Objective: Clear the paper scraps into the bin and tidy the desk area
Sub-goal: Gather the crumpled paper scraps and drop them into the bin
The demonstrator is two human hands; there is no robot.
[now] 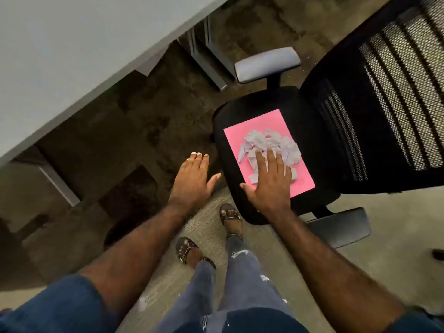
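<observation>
A pile of white paper scraps [269,144] lies on a pink sheet [254,126], which rests flat on the black seat of an office chair [228,150]. My right hand [270,181] lies palm down, fingers spread, over the near part of the pink sheet, its fingertips on the scraps. To the left of the seat, my left hand [194,180] hovers open above the floor and holds nothing. No bin is in view.
A grey desk [60,51] fills the upper left, with metal legs [206,58] under it. The chair's mesh back [384,92] stands at right, grey armrests [266,64] far and near. My feet in sandals [230,217] stand on carpet.
</observation>
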